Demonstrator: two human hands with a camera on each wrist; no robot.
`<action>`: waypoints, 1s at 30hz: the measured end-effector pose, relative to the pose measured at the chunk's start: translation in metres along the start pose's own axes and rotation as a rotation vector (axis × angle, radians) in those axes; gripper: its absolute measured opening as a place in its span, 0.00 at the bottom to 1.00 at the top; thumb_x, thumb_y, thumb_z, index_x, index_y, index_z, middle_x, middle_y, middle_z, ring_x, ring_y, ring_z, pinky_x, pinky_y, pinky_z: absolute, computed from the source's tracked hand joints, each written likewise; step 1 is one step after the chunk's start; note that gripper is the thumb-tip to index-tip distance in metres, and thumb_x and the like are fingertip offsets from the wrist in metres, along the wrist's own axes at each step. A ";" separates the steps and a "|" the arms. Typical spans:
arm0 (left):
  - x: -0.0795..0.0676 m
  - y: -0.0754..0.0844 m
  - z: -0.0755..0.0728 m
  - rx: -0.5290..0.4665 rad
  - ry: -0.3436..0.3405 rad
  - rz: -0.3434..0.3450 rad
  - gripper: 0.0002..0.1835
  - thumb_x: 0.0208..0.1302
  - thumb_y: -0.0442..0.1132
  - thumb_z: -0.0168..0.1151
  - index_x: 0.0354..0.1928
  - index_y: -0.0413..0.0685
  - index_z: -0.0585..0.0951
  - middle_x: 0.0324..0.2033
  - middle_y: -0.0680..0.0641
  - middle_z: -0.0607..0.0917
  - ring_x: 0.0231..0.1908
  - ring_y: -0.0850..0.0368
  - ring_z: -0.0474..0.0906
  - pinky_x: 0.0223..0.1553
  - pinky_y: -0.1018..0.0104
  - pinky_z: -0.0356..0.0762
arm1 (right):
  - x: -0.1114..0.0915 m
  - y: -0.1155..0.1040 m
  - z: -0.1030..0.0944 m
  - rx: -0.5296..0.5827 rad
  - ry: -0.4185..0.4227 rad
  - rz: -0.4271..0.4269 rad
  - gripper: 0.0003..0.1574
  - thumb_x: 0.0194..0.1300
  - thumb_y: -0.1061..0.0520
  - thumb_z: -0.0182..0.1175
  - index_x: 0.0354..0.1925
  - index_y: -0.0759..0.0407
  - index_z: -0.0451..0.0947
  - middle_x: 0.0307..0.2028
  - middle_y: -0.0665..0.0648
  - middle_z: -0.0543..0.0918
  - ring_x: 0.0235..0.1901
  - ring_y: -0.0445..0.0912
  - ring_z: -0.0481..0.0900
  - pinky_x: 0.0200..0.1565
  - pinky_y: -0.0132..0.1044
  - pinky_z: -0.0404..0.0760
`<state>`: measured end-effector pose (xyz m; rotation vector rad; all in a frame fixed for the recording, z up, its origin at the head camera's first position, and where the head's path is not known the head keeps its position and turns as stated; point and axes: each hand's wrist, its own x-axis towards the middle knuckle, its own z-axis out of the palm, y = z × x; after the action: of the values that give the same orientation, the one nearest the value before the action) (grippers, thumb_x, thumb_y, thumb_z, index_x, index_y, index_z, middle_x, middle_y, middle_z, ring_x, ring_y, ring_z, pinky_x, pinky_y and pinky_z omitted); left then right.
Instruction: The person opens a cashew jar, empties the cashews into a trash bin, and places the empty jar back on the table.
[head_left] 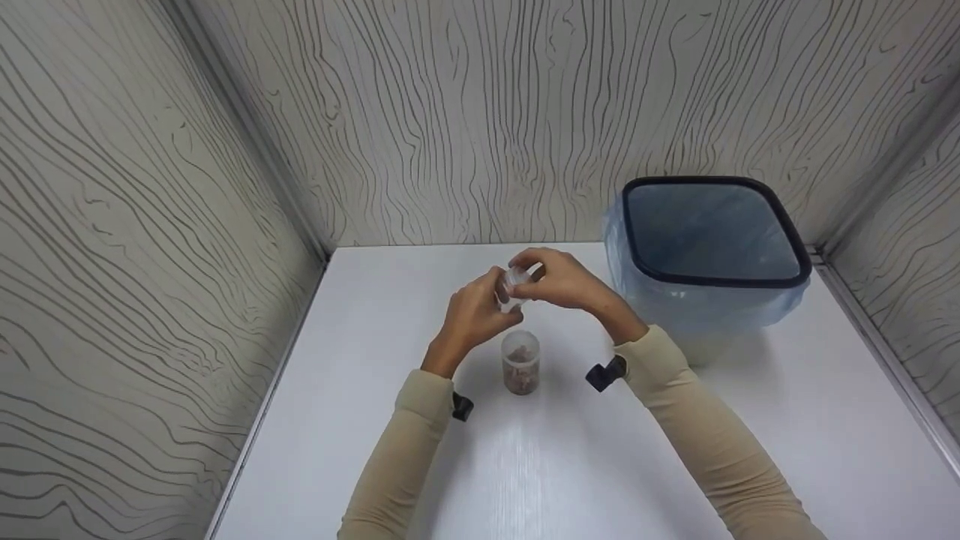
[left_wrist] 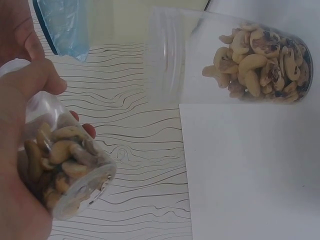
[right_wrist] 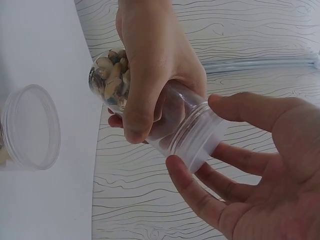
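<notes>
My left hand [head_left: 474, 309] grips a small clear jar [left_wrist: 65, 160] round its body, above the table. Cashews [left_wrist: 75, 150] lie toward the base of this tilted jar. The fingers of my right hand [right_wrist: 270, 160] are spread round its translucent lid [right_wrist: 202, 150], the thumb on one side and the fingertips on the other. A second clear jar [head_left: 520, 375], partly filled with cashews [left_wrist: 265, 62], stands upright on the table, just below and nearer than the hands in the head view.
At the back right stands a bin [head_left: 712, 300] with a dark rim and a pale blue bag lining it. Wood-grain panels [head_left: 465, 120] rise behind and beside the white table [head_left: 360, 330]. Each wrist carries a small black camera.
</notes>
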<state>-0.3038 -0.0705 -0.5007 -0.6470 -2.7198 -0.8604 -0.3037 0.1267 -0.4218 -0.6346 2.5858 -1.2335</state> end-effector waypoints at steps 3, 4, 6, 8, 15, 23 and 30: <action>0.000 0.000 0.000 -0.006 -0.006 -0.006 0.22 0.61 0.45 0.74 0.55 0.47 0.80 0.38 0.49 0.87 0.34 0.57 0.81 0.37 0.62 0.82 | -0.001 0.000 0.000 -0.008 0.005 -0.032 0.32 0.68 0.55 0.69 0.67 0.63 0.78 0.62 0.66 0.82 0.58 0.61 0.85 0.53 0.51 0.88; 0.000 0.000 -0.001 -0.010 -0.008 -0.008 0.22 0.61 0.45 0.74 0.55 0.47 0.80 0.38 0.49 0.87 0.34 0.57 0.81 0.37 0.62 0.82 | -0.001 0.000 0.000 -0.011 0.006 -0.043 0.32 0.67 0.55 0.69 0.66 0.63 0.78 0.62 0.66 0.82 0.58 0.62 0.85 0.53 0.52 0.88; 0.000 0.000 -0.001 -0.017 -0.009 -0.011 0.23 0.61 0.45 0.74 0.55 0.47 0.80 0.38 0.49 0.87 0.35 0.57 0.81 0.37 0.62 0.82 | -0.001 0.000 0.000 -0.022 0.009 -0.058 0.32 0.67 0.56 0.68 0.67 0.64 0.78 0.62 0.66 0.82 0.59 0.62 0.84 0.54 0.52 0.88; 0.000 0.000 -0.001 -0.024 -0.009 -0.012 0.23 0.61 0.45 0.74 0.55 0.47 0.80 0.39 0.49 0.87 0.35 0.57 0.81 0.37 0.62 0.82 | -0.001 0.001 0.000 -0.033 0.010 -0.068 0.32 0.67 0.56 0.68 0.67 0.64 0.78 0.63 0.65 0.82 0.60 0.62 0.83 0.54 0.52 0.88; -0.001 -0.001 -0.001 -0.044 -0.005 -0.007 0.23 0.61 0.45 0.74 0.56 0.47 0.80 0.38 0.49 0.87 0.36 0.57 0.82 0.37 0.63 0.82 | -0.002 0.000 -0.001 -0.028 0.003 -0.093 0.32 0.66 0.59 0.67 0.67 0.62 0.78 0.65 0.63 0.81 0.62 0.60 0.81 0.54 0.52 0.88; -0.001 -0.001 -0.003 -0.045 0.003 -0.012 0.24 0.61 0.45 0.75 0.56 0.47 0.80 0.38 0.50 0.87 0.35 0.58 0.81 0.36 0.64 0.80 | -0.003 -0.001 -0.003 -0.010 0.004 -0.111 0.33 0.65 0.61 0.67 0.68 0.62 0.77 0.65 0.63 0.81 0.63 0.60 0.80 0.57 0.54 0.87; -0.001 0.000 -0.002 -0.046 0.008 -0.006 0.24 0.60 0.44 0.75 0.56 0.47 0.80 0.38 0.50 0.87 0.34 0.58 0.82 0.35 0.64 0.81 | -0.002 0.000 -0.003 -0.001 0.003 -0.122 0.33 0.64 0.62 0.67 0.68 0.63 0.77 0.65 0.63 0.80 0.63 0.60 0.80 0.58 0.54 0.86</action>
<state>-0.3033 -0.0723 -0.4990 -0.6428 -2.7035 -0.9270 -0.3031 0.1300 -0.4195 -0.8024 2.5836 -1.2700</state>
